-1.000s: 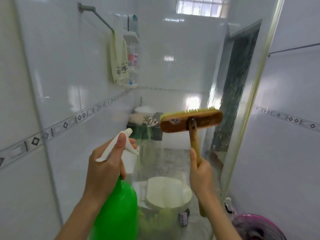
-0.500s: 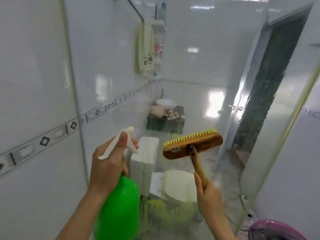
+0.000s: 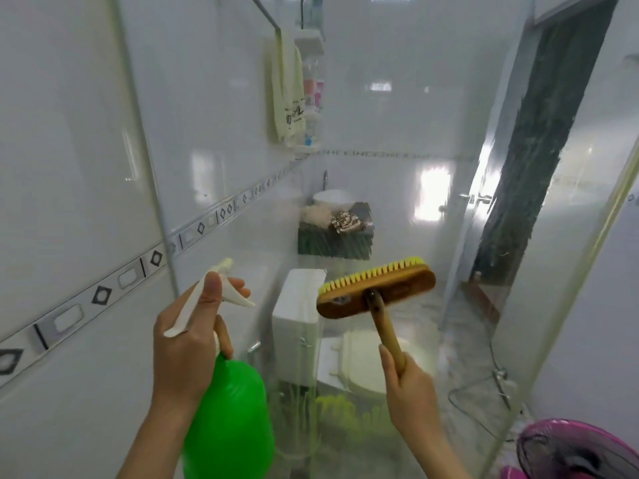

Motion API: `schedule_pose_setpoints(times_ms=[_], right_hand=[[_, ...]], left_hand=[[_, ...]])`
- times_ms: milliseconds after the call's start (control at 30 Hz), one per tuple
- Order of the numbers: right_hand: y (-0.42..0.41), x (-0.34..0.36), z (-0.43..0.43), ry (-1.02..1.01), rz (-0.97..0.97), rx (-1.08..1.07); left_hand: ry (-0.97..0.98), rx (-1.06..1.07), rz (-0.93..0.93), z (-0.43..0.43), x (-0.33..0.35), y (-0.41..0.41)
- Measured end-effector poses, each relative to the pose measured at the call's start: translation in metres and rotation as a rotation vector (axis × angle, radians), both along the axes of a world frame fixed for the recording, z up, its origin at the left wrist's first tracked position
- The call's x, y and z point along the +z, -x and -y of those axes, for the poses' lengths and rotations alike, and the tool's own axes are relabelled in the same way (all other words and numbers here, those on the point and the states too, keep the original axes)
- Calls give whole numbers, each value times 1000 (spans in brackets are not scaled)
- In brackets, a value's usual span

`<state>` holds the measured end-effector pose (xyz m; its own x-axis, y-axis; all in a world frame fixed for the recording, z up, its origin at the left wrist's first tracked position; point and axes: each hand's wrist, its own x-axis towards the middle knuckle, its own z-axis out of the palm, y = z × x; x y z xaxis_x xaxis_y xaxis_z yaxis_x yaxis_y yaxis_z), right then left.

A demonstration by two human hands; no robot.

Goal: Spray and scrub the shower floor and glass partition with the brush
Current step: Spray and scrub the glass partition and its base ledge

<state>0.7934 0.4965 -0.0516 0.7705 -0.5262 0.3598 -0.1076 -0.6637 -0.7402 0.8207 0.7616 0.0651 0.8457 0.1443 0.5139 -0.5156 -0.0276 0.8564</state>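
The left hand wraps the neck of the green spray bottle, one finger hooked over the trigger, nozzle aimed at the glass partition just ahead of both hands. The right hand grips the brush low on its wooden handle. Held that far down, the raised head could wobble and knock the pane. Mist might also drift onto the pink fan beside the right wrist.
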Motion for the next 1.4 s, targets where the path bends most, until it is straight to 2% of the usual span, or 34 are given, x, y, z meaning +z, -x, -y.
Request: schedule_pose_setpoints(times_ms=[133,200,300,400,467,567,633,700,800,867,1033,1100,1167,1300,1400], right_hand=[[-53,74,-36,73,108,184],[-64,85,-36,64,177,223],[-44,38,-26,29,101,148],[-29,3,-44,-91,16,135],[-49,32,-69,-164,52,217],[-90,103,-100,-8,107,322],[-104,117,-103,18,162,351],[-93,85,-98,-4,132,330],[-52,11,-91,-43,-95,261],[-55,0,-103,-27,-125,259],[-125,117,-157,82,62,417],[-138,137,-159,110,121,455],[-125,110,-142,140,82,417],[-58,16,-102,34,-101,290],[-63,41,-103,-6,-29,335]], left_hand=[[-26,45,1,-10,-2,-2],[-11,56,1,-14,1,-2],[2,81,-3,-22,5,-2],[34,91,-10,-29,7,-3],[40,99,-19,-34,7,-2],[36,119,-31,-41,6,-2],[34,136,-31,-44,5,-1],[40,150,-30,-49,5,1],[16,159,-17,-58,2,3],[28,161,-22,-64,2,4],[5,172,-21,-69,2,7],[21,170,-15,-71,2,9],[33,169,-15,-73,1,10],[49,165,-17,-80,-3,12],[33,168,-19,-75,-4,12]])
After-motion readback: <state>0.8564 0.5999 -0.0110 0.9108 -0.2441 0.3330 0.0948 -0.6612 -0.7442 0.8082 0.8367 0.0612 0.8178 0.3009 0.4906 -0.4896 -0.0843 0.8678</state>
